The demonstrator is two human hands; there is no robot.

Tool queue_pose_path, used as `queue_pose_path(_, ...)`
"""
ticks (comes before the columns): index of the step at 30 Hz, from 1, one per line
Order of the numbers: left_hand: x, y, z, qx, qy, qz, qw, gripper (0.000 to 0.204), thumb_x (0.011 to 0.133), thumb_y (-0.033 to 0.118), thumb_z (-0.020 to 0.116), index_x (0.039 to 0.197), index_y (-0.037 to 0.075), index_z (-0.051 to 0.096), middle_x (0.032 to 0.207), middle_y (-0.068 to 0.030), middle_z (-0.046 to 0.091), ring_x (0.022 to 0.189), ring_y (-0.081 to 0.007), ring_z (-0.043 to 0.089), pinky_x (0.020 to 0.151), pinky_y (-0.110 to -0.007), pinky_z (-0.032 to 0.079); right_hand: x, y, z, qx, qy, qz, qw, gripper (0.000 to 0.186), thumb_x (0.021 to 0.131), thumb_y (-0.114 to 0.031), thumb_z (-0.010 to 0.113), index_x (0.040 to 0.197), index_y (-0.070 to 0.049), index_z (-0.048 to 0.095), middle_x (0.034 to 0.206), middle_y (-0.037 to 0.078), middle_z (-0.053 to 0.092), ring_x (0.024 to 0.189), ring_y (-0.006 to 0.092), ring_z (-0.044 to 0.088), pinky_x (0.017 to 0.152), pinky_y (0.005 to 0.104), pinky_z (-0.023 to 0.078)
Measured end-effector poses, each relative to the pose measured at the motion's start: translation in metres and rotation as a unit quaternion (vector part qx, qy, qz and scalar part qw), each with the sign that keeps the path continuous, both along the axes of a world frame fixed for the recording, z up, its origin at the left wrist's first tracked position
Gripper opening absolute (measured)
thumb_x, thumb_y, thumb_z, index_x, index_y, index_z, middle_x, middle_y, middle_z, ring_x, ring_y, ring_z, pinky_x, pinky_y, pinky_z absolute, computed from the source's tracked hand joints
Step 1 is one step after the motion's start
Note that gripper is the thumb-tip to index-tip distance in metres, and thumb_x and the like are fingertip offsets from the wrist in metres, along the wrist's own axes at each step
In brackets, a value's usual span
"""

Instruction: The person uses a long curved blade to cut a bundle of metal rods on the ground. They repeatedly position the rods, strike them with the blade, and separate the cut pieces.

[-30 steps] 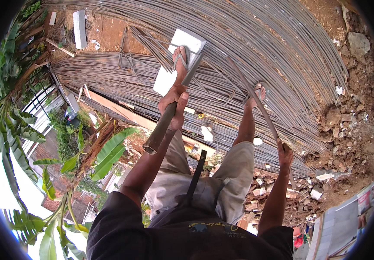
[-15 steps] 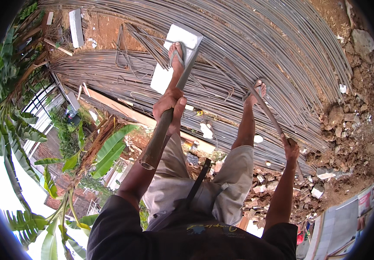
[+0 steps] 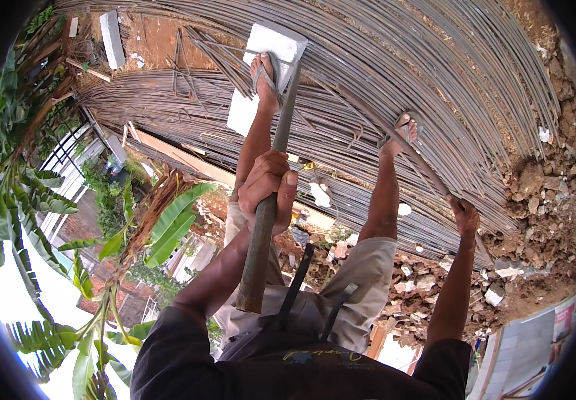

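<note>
My left hand (image 3: pixel 268 190) is closed round a long grey metal pipe (image 3: pixel 257 260). The pipe's near end hangs in front of my shorts, and its far end reaches the white block (image 3: pixel 276 39) under my left sandal. My right hand (image 3: pixel 465 217) is wrapped round a long rusty steel bar (image 3: pixel 415 157). That bar slants away to the far left, passing over my right foot (image 3: pixel 400 133). Whether the far ends of pipe and bar join or touch anything is too hard to make out. A small bent rod crosses the block by my left foot (image 3: pixel 263 73).
Long steel rebars (image 3: pixel 461 87) cover the ground under and beyond my feet. Broken rubble (image 3: pixel 541 193) lies at the right. Banana leaves (image 3: pixel 175 223) and a wooden plank (image 3: pixel 181 160) are on the left. A white beam (image 3: pixel 111 40) lies far left.
My left hand and the pipe's near end have come closer to me and rightward; the pipe stands more upright in view. My right hand has shifted right and slightly away with the bar.
</note>
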State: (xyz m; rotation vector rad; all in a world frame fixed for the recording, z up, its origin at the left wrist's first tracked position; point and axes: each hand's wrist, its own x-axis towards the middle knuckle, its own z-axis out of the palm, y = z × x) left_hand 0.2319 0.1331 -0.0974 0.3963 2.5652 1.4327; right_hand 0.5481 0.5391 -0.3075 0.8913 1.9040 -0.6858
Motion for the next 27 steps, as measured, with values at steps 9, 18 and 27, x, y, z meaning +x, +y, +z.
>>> queue_pose_path(9, 0.008, -0.005, -0.004, 0.003, 0.006, 0.003, 1.0, 0.028, 0.092, -0.009, 0.066, 0.071, -0.001, 0.05, 0.074, -0.0126, 0.06, 0.072, -0.028, 0.063, 0.084, -0.051, 0.059, 0.014, 0.004, -0.012, -0.014, 0.031, -0.015, 0.999, 0.055, 0.09, -0.06, 0.075, 0.086, -0.005, 0.073, 0.074, 0.015, 0.069, 0.071, 0.0384, 0.064, 0.069, 0.0474, 0.048)
queue_pose_path(18, 0.014, -0.006, -0.004, 0.004, 0.003, 0.004, 1.0, 0.021, 0.094, -0.004, 0.061, 0.075, -0.001, 0.053, 0.076, -0.0159, 0.061, 0.075, -0.0275, 0.061, 0.091, -0.053, 0.055, 0.009, 0.008, -0.042, -0.033, 0.01, -0.019, 0.999, 0.059, 0.088, -0.065, 0.074, 0.09, -0.006, 0.075, 0.078, 0.015, 0.07, 0.074, 0.0376, 0.064, 0.072, 0.0471, 0.049)
queue_pose_path(27, 0.016, -0.011, 0.003, -0.053, -0.043, -0.023, 0.997, 0.019, 0.091, 0.0, 0.066, 0.077, 0.003, 0.054, 0.076, -0.0125, 0.061, 0.077, -0.0275, 0.063, 0.098, -0.056, 0.054, 0.008, 0.021, -0.152, -0.092, 0.035, 0.035, 0.995, 0.066, 0.089, -0.068, 0.072, 0.094, -0.002, 0.067, 0.085, 0.02, 0.067, 0.078, 0.0379, 0.06, 0.077, 0.0464, 0.049)
